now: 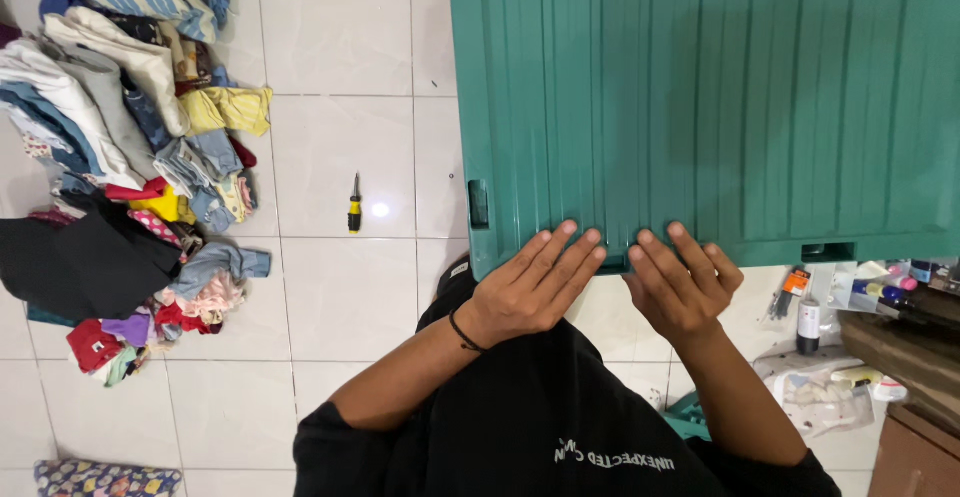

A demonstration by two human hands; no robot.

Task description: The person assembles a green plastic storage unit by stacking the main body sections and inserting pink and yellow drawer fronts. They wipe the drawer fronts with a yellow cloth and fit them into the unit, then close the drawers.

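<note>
Closest to me is my own black shirt (540,427), filling the bottom of the view. Just past it, my left hand (530,287) and right hand (683,287) lie side by side, flat, palms down, on the near edge of the green panel (720,97). The fingers are stretched out and close together, pressing on the ribbed surface, not curled round anything. A thin black band (462,335) sits on the left wrist.

The panel is a big moulded plastic sheet with ribs running away from me. It spreads from my hands to the top and right borders of the view. I judge it light for its size, stiff along the ribs, likely to flex across them, and smooth enough to slide under flat palms. The near rim is the best hold; there is also a slot (479,204) on the left edge and another (828,251) on the near edge, right of my hands. What carries it underneath is hidden.

To my right, bottles and tubes (860,297) crowd close to the panel's corner, with what may be a wooden box (905,357) beside them, so room is tight there. To the left the white tiled floor (340,287) is open; a small screwdriver (354,203) lies near the panel's left edge. Farther left sits a heap of clothes (120,157).
</note>
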